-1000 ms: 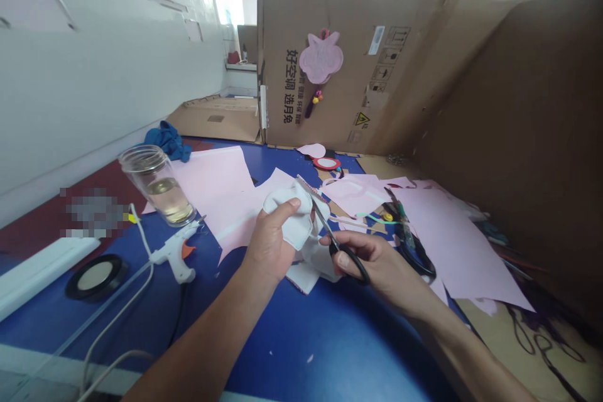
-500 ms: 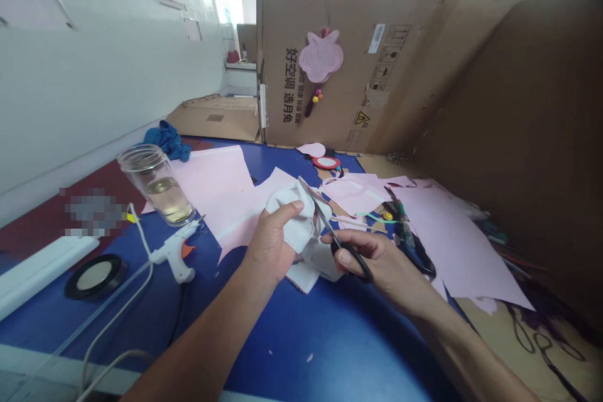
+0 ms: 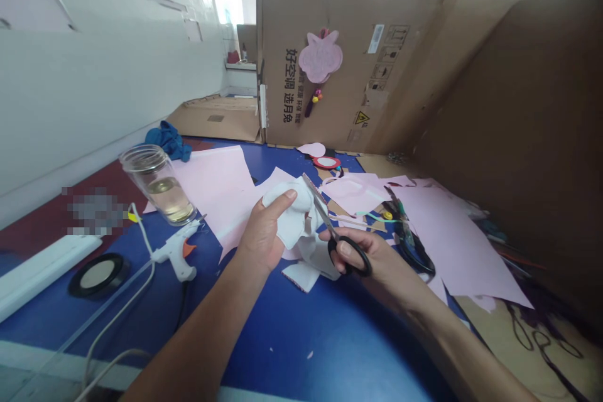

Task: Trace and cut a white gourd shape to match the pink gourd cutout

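My left hand (image 3: 264,229) grips a white piece of fabric (image 3: 291,221), thumb on top and the other fingers hidden beneath. Black-handled scissors (image 3: 354,256) are in my right hand (image 3: 370,251), with fingers through the loops. Their blades point up and away, lying along the right side of the fabric; the blades look nearly together. A strip of the white material with a patterned edge hangs below and reaches toward the blue tabletop (image 3: 282,326). Whether that strip is still joined to the held piece, I cannot tell.
A glass jar of yellowish liquid (image 3: 167,195), a white glue gun (image 3: 176,251) and a black tape roll (image 3: 98,274) are at left. Pink sheets (image 3: 452,239) lie right and behind. Pliers (image 3: 414,245) rest beyond my right hand. A cardboard box (image 3: 348,75) stands at the back.
My left hand has shifted slightly left with the fabric, whose face now shows flatter. The scissors' blades have moved a little along its right side, and the lower strip hangs slightly farther left.
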Demonstrator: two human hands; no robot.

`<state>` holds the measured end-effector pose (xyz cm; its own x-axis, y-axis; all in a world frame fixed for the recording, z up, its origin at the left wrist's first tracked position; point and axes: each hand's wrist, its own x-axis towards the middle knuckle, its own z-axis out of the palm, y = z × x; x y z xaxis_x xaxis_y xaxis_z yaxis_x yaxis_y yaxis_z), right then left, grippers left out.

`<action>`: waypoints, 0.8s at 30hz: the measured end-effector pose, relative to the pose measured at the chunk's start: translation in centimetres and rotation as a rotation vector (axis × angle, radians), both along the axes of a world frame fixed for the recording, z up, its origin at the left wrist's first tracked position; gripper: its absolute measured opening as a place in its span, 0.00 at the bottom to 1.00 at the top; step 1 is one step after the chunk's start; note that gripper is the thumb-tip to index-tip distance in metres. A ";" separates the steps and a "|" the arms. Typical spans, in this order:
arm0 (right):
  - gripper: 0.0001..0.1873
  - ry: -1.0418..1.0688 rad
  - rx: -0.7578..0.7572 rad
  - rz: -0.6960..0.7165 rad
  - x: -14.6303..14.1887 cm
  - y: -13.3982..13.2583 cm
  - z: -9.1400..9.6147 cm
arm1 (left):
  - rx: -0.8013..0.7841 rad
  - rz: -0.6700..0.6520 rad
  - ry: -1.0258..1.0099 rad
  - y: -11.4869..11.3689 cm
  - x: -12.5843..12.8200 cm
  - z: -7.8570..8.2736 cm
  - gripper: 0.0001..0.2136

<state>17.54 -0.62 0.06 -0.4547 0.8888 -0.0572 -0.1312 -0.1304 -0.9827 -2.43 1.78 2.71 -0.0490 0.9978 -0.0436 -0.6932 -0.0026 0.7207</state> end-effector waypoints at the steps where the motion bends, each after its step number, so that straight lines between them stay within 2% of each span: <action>1: 0.27 0.003 -0.006 0.001 -0.1 0.0 -0.1 | 0.001 0.007 0.024 0.1 -0.1 -0.1 0.19; 10: 0.29 -0.018 0.018 -0.011 -0.4 0.0 -0.6 | -0.064 -0.026 0.040 -0.3 0.4 -0.6 0.22; 15: 0.30 -0.027 0.024 0.005 -0.5 -0.1 -0.3 | -0.037 0.023 0.022 -0.2 0.4 -0.5 0.19; 24: 0.32 -0.091 0.076 0.001 -0.9 -0.2 0.0 | -0.028 0.099 0.036 -0.2 0.4 0.0 0.20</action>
